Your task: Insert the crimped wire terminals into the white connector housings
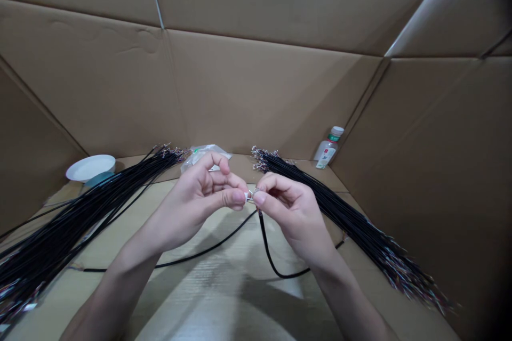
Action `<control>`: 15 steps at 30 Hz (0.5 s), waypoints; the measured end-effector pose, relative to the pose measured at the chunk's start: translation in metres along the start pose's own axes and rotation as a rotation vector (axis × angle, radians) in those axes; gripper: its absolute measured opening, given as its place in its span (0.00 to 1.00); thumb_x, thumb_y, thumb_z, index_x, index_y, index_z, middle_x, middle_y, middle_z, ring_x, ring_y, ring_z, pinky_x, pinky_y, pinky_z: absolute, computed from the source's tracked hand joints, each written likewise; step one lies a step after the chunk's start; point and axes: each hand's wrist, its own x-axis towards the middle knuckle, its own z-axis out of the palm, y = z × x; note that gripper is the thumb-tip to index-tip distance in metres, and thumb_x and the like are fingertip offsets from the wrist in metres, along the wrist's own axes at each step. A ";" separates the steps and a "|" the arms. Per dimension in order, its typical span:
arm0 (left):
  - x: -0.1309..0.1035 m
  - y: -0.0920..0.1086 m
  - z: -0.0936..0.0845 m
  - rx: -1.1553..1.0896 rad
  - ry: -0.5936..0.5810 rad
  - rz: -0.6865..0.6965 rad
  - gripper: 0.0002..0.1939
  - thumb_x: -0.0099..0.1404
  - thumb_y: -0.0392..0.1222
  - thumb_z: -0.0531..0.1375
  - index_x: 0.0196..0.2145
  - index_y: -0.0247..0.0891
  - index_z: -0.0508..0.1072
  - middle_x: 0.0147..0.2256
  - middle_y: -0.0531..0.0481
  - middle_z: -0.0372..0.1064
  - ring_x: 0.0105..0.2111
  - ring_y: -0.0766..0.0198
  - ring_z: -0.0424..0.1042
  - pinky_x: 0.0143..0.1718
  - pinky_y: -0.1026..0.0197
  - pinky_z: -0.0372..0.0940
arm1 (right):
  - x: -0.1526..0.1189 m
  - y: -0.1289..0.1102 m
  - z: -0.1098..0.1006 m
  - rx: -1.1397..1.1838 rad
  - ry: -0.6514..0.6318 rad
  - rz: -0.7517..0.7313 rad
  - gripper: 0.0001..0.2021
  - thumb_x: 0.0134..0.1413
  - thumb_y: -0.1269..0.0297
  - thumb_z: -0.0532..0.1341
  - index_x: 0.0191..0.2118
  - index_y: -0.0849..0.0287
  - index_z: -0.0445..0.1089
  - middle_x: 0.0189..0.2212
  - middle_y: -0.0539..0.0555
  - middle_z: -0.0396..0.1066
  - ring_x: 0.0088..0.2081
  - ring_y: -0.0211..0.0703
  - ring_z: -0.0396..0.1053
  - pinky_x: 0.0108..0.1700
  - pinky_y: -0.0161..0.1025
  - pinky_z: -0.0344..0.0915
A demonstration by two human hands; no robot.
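Note:
Between thumb and fingertip, my left hand (196,200) pinches a small white connector (247,196) in the middle of the view. Close beside it, my right hand (298,213) is closed on the thin wire ends of a black cable (264,250). The wires reach to the connector; whether they sit inside it is too small to tell. From my right fingertips this cable hangs down, then curves right beneath my wrist. Another length of black cable (212,248) runs left from near my hands and passes behind my left forearm.
Bundles of black cables with bared coloured wire ends lie at left (92,208) and right (340,208). At the back are a white bowl (90,167), a clear plastic bag (196,159) and a bottle (328,148). Cardboard walls (256,90) enclose the work surface (200,298).

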 end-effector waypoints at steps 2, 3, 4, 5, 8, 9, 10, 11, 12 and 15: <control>0.002 0.000 0.001 -0.017 -0.030 -0.027 0.16 0.69 0.30 0.65 0.38 0.42 0.60 0.33 0.54 0.79 0.32 0.70 0.75 0.38 0.66 0.72 | -0.001 -0.006 -0.004 -0.078 -0.019 -0.020 0.10 0.61 0.63 0.68 0.29 0.56 0.72 0.27 0.47 0.67 0.29 0.37 0.61 0.33 0.38 0.57; 0.002 0.001 0.001 -0.015 -0.037 -0.041 0.16 0.69 0.30 0.65 0.38 0.42 0.60 0.32 0.54 0.79 0.31 0.70 0.74 0.38 0.66 0.72 | -0.002 -0.008 -0.006 -0.114 -0.031 -0.020 0.09 0.60 0.65 0.68 0.29 0.56 0.72 0.27 0.47 0.67 0.29 0.37 0.61 0.32 0.38 0.58; 0.003 0.002 0.002 -0.006 -0.040 -0.056 0.16 0.69 0.31 0.66 0.37 0.42 0.60 0.31 0.54 0.78 0.31 0.69 0.74 0.37 0.65 0.72 | -0.002 -0.011 -0.008 -0.145 -0.045 -0.020 0.08 0.60 0.66 0.68 0.29 0.56 0.72 0.27 0.47 0.68 0.29 0.37 0.62 0.32 0.38 0.58; 0.003 0.003 0.003 0.008 -0.041 -0.072 0.16 0.68 0.31 0.66 0.36 0.42 0.60 0.30 0.53 0.78 0.30 0.68 0.74 0.36 0.64 0.71 | -0.003 -0.013 -0.009 -0.173 -0.059 -0.021 0.07 0.59 0.68 0.68 0.29 0.56 0.72 0.27 0.47 0.68 0.30 0.37 0.62 0.32 0.38 0.58; 0.004 0.003 0.004 0.021 -0.056 -0.117 0.17 0.66 0.36 0.69 0.36 0.42 0.61 0.29 0.52 0.76 0.29 0.64 0.73 0.34 0.61 0.70 | -0.003 -0.018 -0.012 -0.231 -0.096 -0.035 0.07 0.56 0.71 0.68 0.28 0.56 0.72 0.27 0.47 0.68 0.30 0.37 0.63 0.33 0.38 0.60; 0.004 0.003 0.004 0.013 -0.065 -0.135 0.17 0.65 0.37 0.70 0.37 0.42 0.61 0.28 0.53 0.76 0.29 0.64 0.73 0.34 0.61 0.69 | -0.002 -0.019 -0.013 -0.242 -0.104 -0.040 0.07 0.56 0.71 0.68 0.28 0.57 0.72 0.27 0.47 0.67 0.30 0.37 0.63 0.33 0.38 0.60; 0.004 0.002 0.004 0.000 -0.076 -0.154 0.18 0.65 0.39 0.70 0.38 0.42 0.61 0.28 0.54 0.75 0.29 0.64 0.73 0.35 0.61 0.69 | -0.002 -0.019 -0.014 -0.252 -0.109 -0.044 0.07 0.56 0.72 0.67 0.28 0.57 0.72 0.27 0.47 0.67 0.30 0.37 0.63 0.34 0.38 0.61; 0.004 0.001 0.003 -0.011 -0.087 -0.173 0.18 0.66 0.39 0.70 0.39 0.42 0.61 0.27 0.54 0.75 0.29 0.65 0.72 0.35 0.61 0.68 | -0.002 -0.020 -0.014 -0.261 -0.113 -0.048 0.07 0.55 0.72 0.67 0.27 0.57 0.72 0.26 0.47 0.67 0.30 0.37 0.63 0.34 0.37 0.61; 0.005 0.000 0.002 -0.015 -0.096 -0.192 0.19 0.66 0.40 0.70 0.40 0.42 0.60 0.27 0.55 0.75 0.30 0.65 0.72 0.36 0.62 0.68 | -0.002 -0.020 -0.014 -0.269 -0.113 -0.053 0.07 0.54 0.73 0.67 0.27 0.57 0.72 0.26 0.46 0.67 0.30 0.37 0.63 0.33 0.37 0.62; 0.005 -0.003 -0.001 -0.003 -0.111 -0.231 0.21 0.67 0.40 0.70 0.43 0.42 0.58 0.28 0.56 0.75 0.31 0.67 0.71 0.39 0.63 0.66 | -0.002 -0.021 -0.014 -0.300 -0.099 -0.078 0.07 0.52 0.76 0.66 0.27 0.58 0.71 0.26 0.46 0.67 0.30 0.36 0.64 0.33 0.36 0.62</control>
